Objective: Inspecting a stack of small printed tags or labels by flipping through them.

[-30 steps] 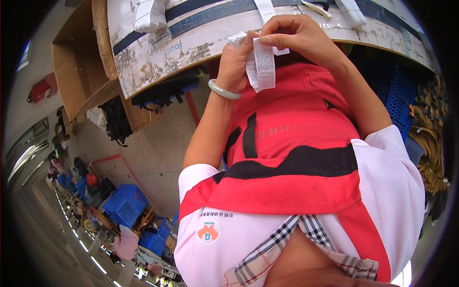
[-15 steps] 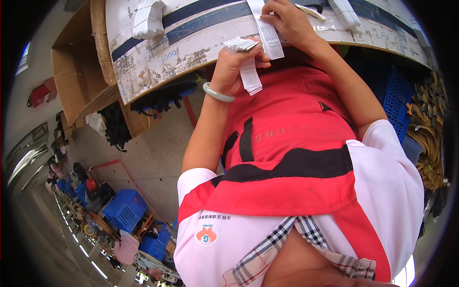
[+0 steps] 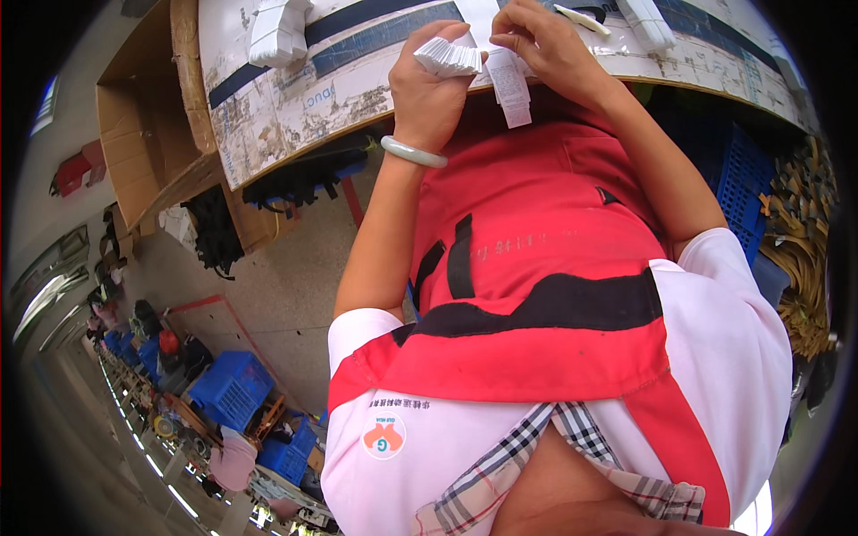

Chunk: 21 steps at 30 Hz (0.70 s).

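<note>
My left hand [image 3: 427, 100], with a pale bangle on the wrist, is closed round a folded stack of white labels [image 3: 447, 58], the layered edges facing up. Just to its right, a printed white label strip [image 3: 511, 87] comes off the worktable and hangs over the near edge in front of the red apron. Bent fingers of my right hand [image 3: 547, 45] pinch at this strip near the table edge; the exact contact of the fingertips is partly hidden. The two hands are close together but apart.
The worn white worktable [image 3: 268, 134] carries a white label bundle [image 3: 279, 34] at left and another bundle [image 3: 647, 24] at right. A white-handled tool [image 3: 582, 20] lies beyond my right hand. An open cardboard box [image 3: 147, 116] stands left; a blue crate [image 3: 742, 179] sits below right.
My left hand has moved up and slightly left, turning so the stack's hanging tail no longer shows. The strip's end hangs a little lower. My right hand has barely moved.
</note>
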Available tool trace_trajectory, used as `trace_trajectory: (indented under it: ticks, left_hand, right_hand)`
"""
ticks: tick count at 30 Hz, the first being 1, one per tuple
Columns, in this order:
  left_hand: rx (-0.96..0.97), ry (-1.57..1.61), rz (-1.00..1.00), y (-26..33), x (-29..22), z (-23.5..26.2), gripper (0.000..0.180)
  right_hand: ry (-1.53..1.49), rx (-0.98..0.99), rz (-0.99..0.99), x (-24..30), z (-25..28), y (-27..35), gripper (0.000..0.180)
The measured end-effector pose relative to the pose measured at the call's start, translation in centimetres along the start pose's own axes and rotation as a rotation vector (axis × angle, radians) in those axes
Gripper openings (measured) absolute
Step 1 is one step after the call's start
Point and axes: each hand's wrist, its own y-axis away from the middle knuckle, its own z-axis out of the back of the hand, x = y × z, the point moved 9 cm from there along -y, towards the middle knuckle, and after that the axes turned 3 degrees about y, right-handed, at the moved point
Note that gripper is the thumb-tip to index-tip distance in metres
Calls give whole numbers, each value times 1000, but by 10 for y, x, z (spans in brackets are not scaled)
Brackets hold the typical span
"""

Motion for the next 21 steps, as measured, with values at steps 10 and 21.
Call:
trace_trajectory:
  ticks: [10, 21]
  left_hand:
    - [36, 69, 337, 21, 24, -3, 25]
    - [87, 221, 323, 19, -6, 1, 23]
  right_hand:
    - [167, 12, 81, 1, -9, 7, 11]
    - [-258, 152, 23, 40, 10, 13, 14]
